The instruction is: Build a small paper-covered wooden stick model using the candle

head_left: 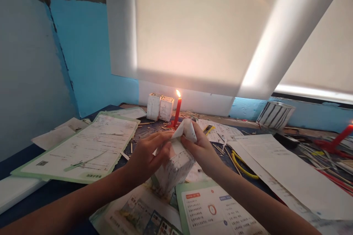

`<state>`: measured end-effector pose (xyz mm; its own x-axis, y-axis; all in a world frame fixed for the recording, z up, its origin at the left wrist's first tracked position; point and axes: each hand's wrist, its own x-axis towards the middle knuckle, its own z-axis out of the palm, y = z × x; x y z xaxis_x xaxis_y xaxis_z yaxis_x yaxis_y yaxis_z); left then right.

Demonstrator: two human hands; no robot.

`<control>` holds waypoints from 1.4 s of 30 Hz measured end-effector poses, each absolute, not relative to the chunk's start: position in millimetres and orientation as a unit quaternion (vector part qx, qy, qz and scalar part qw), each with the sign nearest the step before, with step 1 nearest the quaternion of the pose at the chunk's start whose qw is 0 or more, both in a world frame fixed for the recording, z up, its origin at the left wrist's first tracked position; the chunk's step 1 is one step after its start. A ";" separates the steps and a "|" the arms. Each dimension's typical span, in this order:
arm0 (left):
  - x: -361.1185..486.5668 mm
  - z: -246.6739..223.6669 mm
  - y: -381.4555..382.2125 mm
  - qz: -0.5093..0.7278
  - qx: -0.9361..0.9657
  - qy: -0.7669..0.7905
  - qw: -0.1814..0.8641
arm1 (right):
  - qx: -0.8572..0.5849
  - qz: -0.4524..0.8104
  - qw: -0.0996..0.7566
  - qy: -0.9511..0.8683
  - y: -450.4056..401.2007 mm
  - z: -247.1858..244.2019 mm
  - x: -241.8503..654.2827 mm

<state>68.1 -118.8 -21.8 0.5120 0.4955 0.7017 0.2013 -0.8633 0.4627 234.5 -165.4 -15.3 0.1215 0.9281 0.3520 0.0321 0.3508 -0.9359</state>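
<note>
Holding paper at edge of box, hands near candle, clearance uncertain

Box in matt printed paper

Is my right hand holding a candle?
No, the right hand pinches the folded white paper, while the nearer red candle stands beyond it.

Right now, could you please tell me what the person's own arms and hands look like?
The left hand and right hand wear no visible gloves. The left forearm and right forearm are bare as far as they show, with no sleeve, watch or bracelet visible.
</note>
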 end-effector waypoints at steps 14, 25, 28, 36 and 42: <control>57.8 -9.6 -87.5 0.373 0.927 -0.040 -0.014 | -0.398 0.417 0.659 -0.483 -160.6 -18.7 229.8; 54.7 -5.3 -92.6 0.319 0.947 -0.003 -0.033 | -0.455 0.346 0.591 -0.569 -159.7 -14.2 247.9; 55.9 -5.3 -94.5 0.339 0.941 0.015 -0.011 | -0.475 0.265 0.521 -0.658 -157.1 -9.3 258.5; 73.1 9.7 -112.5 0.349 0.896 0.269 0.051 | -0.542 0.081 0.404 -0.732 -164.7 8.4 249.9; 75.3 6.9 -111.3 0.368 0.893 0.256 -0.047 | -0.477 0.204 0.499 -0.695 -154.4 1.0 254.0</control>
